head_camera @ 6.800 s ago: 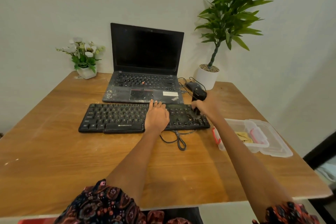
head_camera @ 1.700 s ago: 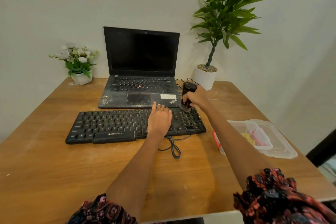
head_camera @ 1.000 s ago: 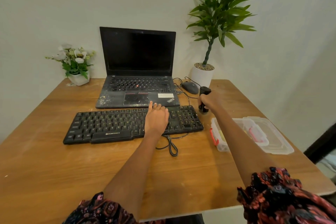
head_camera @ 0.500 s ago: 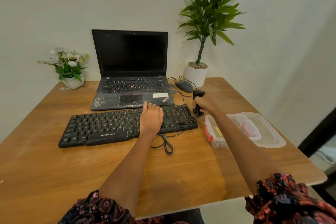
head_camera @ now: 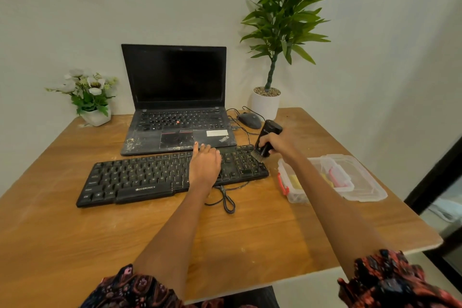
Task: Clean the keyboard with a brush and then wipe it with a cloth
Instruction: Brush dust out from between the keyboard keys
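Note:
A black keyboard lies across the middle of the wooden table, its cable looped in front. My left hand rests flat on the keys right of centre, fingers straight. My right hand grips a black brush by its chunky handle. The bristles point down at the keyboard's far right corner. A yellow cloth lies inside a clear plastic box to the right of the keyboard, partly hidden by my right forearm.
A dusty open laptop stands behind the keyboard, with a mouse and cables to its right. A white flower pot sits at the back left and a tall potted plant at the back right. The box's lid lies beside it.
My right hand swung the brush off the table beside the keyboard and back onto its far right corner, bristles now showing. My left hand stayed on the keys. The camera view shifted slightly.

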